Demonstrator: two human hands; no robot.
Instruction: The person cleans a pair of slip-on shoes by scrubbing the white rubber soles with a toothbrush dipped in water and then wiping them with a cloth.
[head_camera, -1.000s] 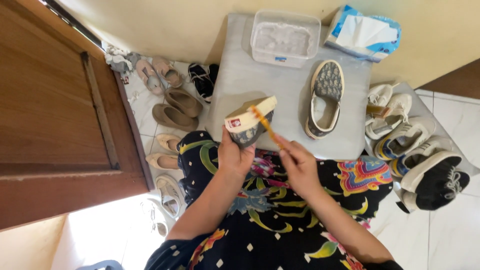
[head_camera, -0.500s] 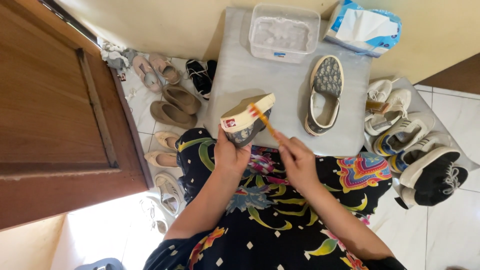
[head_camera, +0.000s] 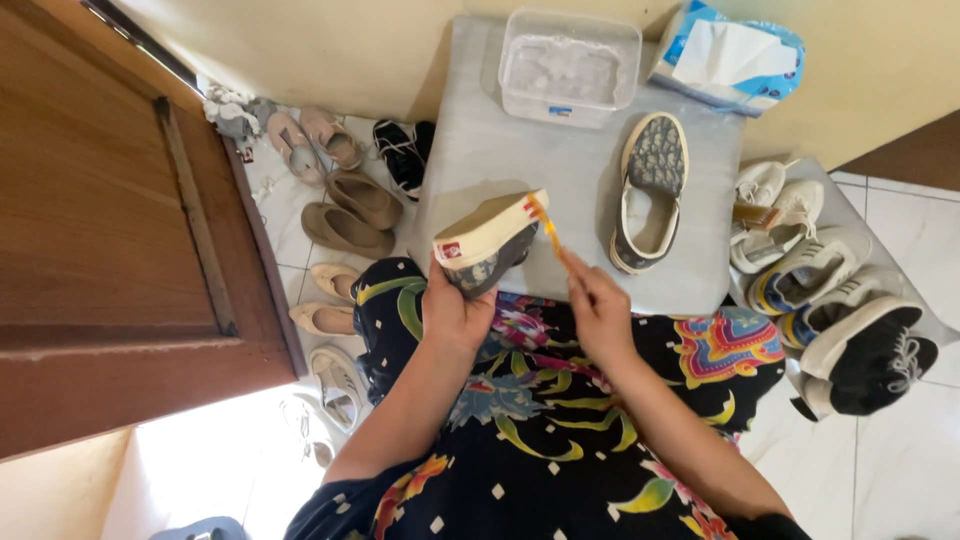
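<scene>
My left hand (head_camera: 455, 312) grips a grey patterned slip-on shoe (head_camera: 487, 243) turned on its side, its pale sole facing up, over my lap. My right hand (head_camera: 598, 310) holds an orange toothbrush (head_camera: 548, 232) whose head touches the far end of the sole's edge. The matching shoe (head_camera: 648, 191) lies upright on the grey mat (head_camera: 520, 165) just beyond my right hand.
A clear plastic tub (head_camera: 568, 68) of water and a blue tissue pack (head_camera: 728, 56) stand at the mat's far edge. Several flat shoes (head_camera: 345, 210) lie on the tiles at left beside a wooden door (head_camera: 110, 250). Sneakers (head_camera: 830, 300) are piled at right.
The shoe and brush stay in my hands; the brush head has shifted slightly along the sole's edge. The view has tilted a little.
</scene>
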